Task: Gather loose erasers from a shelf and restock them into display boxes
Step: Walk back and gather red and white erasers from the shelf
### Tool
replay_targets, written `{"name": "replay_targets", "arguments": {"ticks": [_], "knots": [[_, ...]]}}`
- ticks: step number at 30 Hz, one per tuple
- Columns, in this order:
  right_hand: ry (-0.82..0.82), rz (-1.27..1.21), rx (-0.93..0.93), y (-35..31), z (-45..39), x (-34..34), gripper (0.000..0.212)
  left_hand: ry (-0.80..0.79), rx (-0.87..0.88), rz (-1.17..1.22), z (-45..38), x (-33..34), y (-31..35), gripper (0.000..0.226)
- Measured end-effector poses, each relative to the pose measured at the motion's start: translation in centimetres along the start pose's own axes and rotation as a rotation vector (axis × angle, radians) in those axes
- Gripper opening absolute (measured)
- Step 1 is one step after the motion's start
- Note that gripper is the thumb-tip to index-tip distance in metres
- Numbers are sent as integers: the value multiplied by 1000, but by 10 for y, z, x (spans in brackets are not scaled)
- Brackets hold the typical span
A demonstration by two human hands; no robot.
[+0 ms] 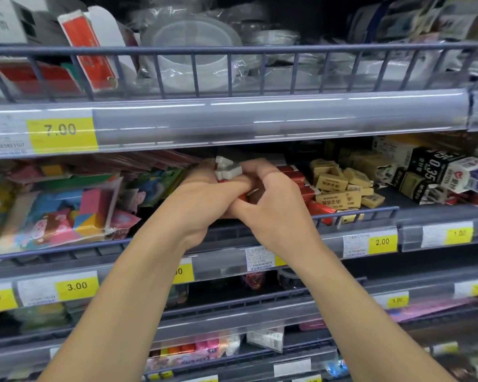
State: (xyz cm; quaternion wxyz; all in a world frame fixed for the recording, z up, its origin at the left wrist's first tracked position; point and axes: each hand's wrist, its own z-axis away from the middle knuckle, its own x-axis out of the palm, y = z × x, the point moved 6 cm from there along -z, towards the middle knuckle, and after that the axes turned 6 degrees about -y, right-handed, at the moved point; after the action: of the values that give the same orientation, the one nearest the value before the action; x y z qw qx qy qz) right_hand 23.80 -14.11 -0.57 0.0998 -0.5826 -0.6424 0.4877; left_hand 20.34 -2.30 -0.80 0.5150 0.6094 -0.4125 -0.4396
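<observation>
I am looking down and forward at a shop shelf (356, 213) with a low wire rail, both my bare arms stretched to its middle. My left hand (202, 188) and right hand (271, 199) are pressed together there, fingers curled around a small clutch of red-and-white erasers (228, 169); the white ends poke up above my knuckles, toward the far side of the shelf. How many I hold I cannot tell. Just right of my hands, a row of red eraser packs (301, 183) stands on edge, and further right lies a loose heap of tan erasers (340, 188), some tipped against the rail. Right again are black-and-white cartons (431, 172) (possibly display boxes, though blur hides their contents). Left of my hands sit colourful bagged packs (53, 208). I judge the gathering is underway but early: much stock lies scattered on the shelf, and I see nothing being boxed yet.
</observation>
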Motion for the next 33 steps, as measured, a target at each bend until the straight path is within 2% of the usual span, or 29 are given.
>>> {"name": "replay_targets", "arguments": {"ticks": [3, 6, 8, 10, 12, 15, 17, 21, 26, 31, 33], "knots": [[-143, 69, -29, -4, -4, 1, 48, 34, 30, -59, -1, -12, 5, 43], [-206, 85, -48, 0, -11, -16, 40, 76, 19, -89, -5, -26, 6, 19], [-176, 156, -40, 9, -21, -34, 35, 117, 0, -104, -8, -36, 2, 16], [-205, 423, 21, 22, -35, -45, 36, 129, -11, -95, -9, -39, -3, 20], [-328, 687, 95, 35, -48, -44, 41, 131, -26, -70, -8, -38, -8, 22], [-534, 862, 114, 47, -53, -29, 44, 129, -50, -34, -8, -37, -13, 24], [-586, 914, 105, 49, -53, -23, 42, 127, -54, -14, -9, -39, -15, 24], [-589, 1000, 118, 49, -60, -21, 46, 124, -52, 19, -10, -42, -16, 24], [-641, 1009, 244, 52, -65, -22, 45, 120, -50, 25, -10, -41, -16, 25], [-695, 1051, 253, 51, -66, -19, 48, 96, -58, 42, -8, -41, -16, 27], [-697, 1048, 245, 51, -66, -19, 42, 87, -62, 49, -8, -40, -16, 28]]}}
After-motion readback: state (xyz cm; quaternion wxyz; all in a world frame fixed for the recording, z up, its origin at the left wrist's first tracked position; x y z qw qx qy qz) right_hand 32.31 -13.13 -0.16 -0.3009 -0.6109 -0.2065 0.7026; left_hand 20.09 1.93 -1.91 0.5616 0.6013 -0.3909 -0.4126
